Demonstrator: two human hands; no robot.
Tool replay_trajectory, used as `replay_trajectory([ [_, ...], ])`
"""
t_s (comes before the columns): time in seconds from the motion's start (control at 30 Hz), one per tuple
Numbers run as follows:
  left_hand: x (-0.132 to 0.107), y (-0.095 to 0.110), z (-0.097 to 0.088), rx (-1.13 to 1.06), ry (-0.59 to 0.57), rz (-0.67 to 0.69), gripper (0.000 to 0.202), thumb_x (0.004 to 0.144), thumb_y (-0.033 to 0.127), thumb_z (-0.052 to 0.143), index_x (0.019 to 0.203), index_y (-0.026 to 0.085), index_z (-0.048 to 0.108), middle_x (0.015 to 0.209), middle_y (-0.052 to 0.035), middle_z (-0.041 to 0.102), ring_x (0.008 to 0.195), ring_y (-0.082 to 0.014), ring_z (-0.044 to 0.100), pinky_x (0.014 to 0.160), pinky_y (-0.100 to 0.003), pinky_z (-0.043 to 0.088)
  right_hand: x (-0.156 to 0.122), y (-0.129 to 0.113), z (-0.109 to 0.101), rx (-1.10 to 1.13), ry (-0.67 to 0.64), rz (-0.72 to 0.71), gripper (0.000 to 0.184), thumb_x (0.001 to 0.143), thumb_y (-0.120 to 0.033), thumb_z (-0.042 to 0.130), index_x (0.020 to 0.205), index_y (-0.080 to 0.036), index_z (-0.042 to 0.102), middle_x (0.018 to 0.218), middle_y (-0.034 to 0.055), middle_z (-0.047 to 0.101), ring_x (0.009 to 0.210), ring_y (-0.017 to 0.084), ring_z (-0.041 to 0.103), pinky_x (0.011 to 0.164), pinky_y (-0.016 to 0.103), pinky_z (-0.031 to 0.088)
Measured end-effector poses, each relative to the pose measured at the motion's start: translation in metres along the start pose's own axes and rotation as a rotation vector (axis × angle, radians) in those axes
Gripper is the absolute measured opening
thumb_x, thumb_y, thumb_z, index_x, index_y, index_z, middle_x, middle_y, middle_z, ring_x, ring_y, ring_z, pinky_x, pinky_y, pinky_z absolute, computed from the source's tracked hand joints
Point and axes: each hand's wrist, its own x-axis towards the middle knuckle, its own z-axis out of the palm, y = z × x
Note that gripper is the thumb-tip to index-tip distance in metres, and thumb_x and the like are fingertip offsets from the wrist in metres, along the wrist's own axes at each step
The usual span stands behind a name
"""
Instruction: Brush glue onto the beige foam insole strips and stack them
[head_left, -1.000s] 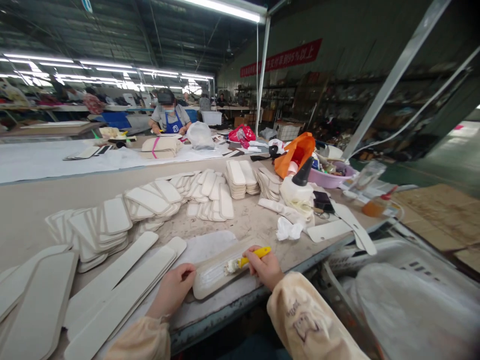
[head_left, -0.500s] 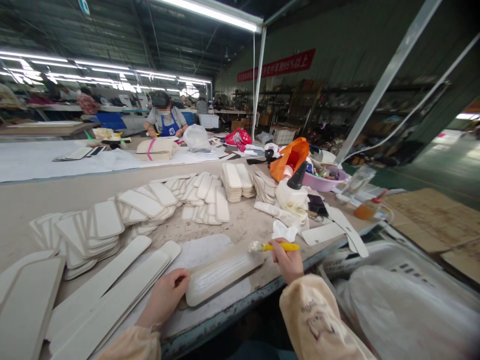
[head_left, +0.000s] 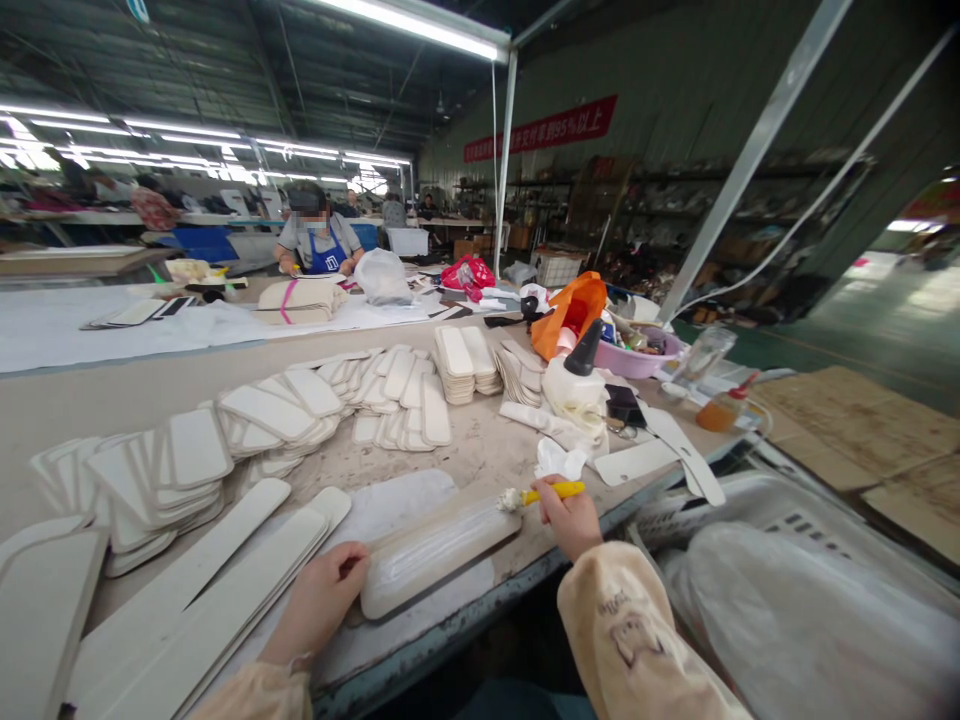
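The glue-wet insole board [head_left: 439,548] lies flat at the bench edge [head_left: 480,610]; I judge it light, stiff and slippery on top. My left hand [head_left: 319,600] pins its dry end; my right hand [head_left: 571,518] grips the glue brush [head_left: 541,494].

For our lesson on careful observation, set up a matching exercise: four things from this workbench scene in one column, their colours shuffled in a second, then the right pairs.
Things:
1. Brush handle in the right hand
2. Basin at the bench's far end
3. Bag beside the basin
4. Glue bottle's nozzle

Colours:
A. black
B. orange
C. yellow
D. purple

Pairs: 1-C, 2-D, 3-B, 4-A
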Motion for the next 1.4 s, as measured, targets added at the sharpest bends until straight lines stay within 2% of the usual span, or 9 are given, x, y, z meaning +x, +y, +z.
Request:
replay_trajectory([
  [0.17, 0.0, -0.003, 0.001, 0.006, 0.002, 0.012, 0.025, 0.081, 0.033, 0.041, 0.081, 0.02, 0.062, 0.075, 0.0002, 0.067, 0.073, -0.0175, 0.061, 0.069, -0.028, 0.041, -0.025, -0.011, 0.026, 0.299, -0.226, 0.044, 0.035, 0.08, -0.052, 0.051, 0.079, -0.018, 0.057, 0.042, -0.0062, 0.045, 0.038, 0.01, 0.037, 0.042, 0.022, 0.029],
  [0.27, 0.002, -0.004, 0.001, 0.012, -0.006, -0.003, 0.025, 0.081, 0.033, 0.041, 0.08, 0.02, 0.063, 0.074, 0.0003, 0.066, 0.072, -0.0175, 0.06, 0.068, -0.027, 0.041, -0.031, -0.014, 0.04, 0.252, -0.408, 0.066, 0.028, 0.08, -0.046, 0.052, 0.077, -0.018, 0.057, 0.042, -0.0065, 0.047, 0.038, 0.01, 0.038, 0.043, 0.021, 0.03],
  [0.47, 0.002, -0.001, 0.001, 0.003, 0.007, 0.006, 0.024, 0.081, 0.03, 0.041, 0.079, 0.019, 0.062, 0.075, -0.0003, 0.066, 0.073, -0.0175, 0.06, 0.069, -0.027, 0.04, -0.008, -0.002, 0.002, -0.011, -0.161, 0.001, 0.024, 0.08, -0.04, 0.052, 0.072, -0.018, 0.059, 0.041, -0.0055, 0.048, 0.043, 0.012, 0.046, 0.052, 0.024, 0.038],
  [0.57, 0.001, -0.001, 0.002, 0.0, 0.019, -0.005, 0.024, 0.081, 0.029, 0.041, 0.079, 0.019, 0.062, 0.073, -0.0001, 0.066, 0.072, -0.0173, 0.06, 0.068, -0.027, 0.04, -0.008, 0.0, -0.009, 0.051, -0.094, -0.026, 0.027, 0.08, -0.043, 0.055, 0.074, -0.017, 0.059, 0.041, -0.0057, 0.046, 0.043, 0.012, 0.044, 0.049, 0.023, 0.036],
  [0.73, 0.0, -0.002, 0.002, -0.026, 0.032, -0.008, 0.023, 0.08, 0.031, 0.043, 0.079, 0.019, 0.063, 0.071, -0.0001, 0.066, 0.07, -0.0171, 0.059, 0.066, -0.027, 0.039, -0.037, -0.012, 0.034, 0.371, -0.331, 0.017, 0.033, 0.084, -0.05, 0.053, 0.082, -0.017, 0.057, 0.043, -0.0061, 0.046, 0.039, 0.009, 0.038, 0.041, 0.02, 0.03],
  [0.9, -0.001, 0.001, -0.001, -0.061, 0.015, -0.028, 0.024, 0.078, 0.032, 0.044, 0.078, 0.018, 0.063, 0.071, -0.0011, 0.066, 0.069, -0.0174, 0.059, 0.066, -0.027, 0.04, -0.053, -0.023, 0.073, 0.298, -0.628, 0.017, 0.025, 0.085, -0.042, 0.053, 0.083, -0.018, 0.058, 0.046, -0.0057, 0.052, 0.04, 0.008, 0.04, 0.043, 0.019, 0.033],
  [1.0, 0.0, 0.0, -0.002, -0.069, -0.004, -0.01, 0.025, 0.079, 0.034, 0.043, 0.077, 0.018, 0.063, 0.07, -0.0005, 0.065, 0.069, -0.0174, 0.059, 0.066, -0.027, 0.04, -0.038, -0.02, 0.061, 0.178, -0.5, 0.013, 0.023, 0.083, -0.04, 0.052, 0.078, -0.018, 0.058, 0.042, -0.0066, 0.049, 0.038, 0.009, 0.041, 0.044, 0.02, 0.034],
  [1.23, 0.002, -0.006, 0.001, -0.085, -0.009, -0.009, 0.026, 0.079, 0.036, 0.042, 0.079, 0.019, 0.062, 0.072, -0.0002, 0.066, 0.071, -0.018, 0.06, 0.068, -0.028, 0.04, -0.003, -0.004, -0.005, -0.083, -0.02, -0.048, 0.031, 0.082, -0.046, 0.052, 0.071, -0.018, 0.061, 0.041, -0.0048, 0.049, 0.043, 0.013, 0.049, 0.052, 0.024, 0.04],
  [1.4, 0.001, -0.005, 0.001, -0.092, 0.006, -0.032, 0.027, 0.079, 0.036, 0.042, 0.08, 0.019, 0.062, 0.074, -0.0009, 0.067, 0.073, -0.0188, 0.06, 0.069, -0.029, 0.041, -0.01, 0.001, 0.0, -0.122, 0.116, -0.198, 0.034, 0.088, -0.046, 0.046, 0.086, -0.016, 0.063, 0.049, -0.0017, 0.056, 0.045, 0.014, 0.054, 0.047, 0.023, 0.041],
])
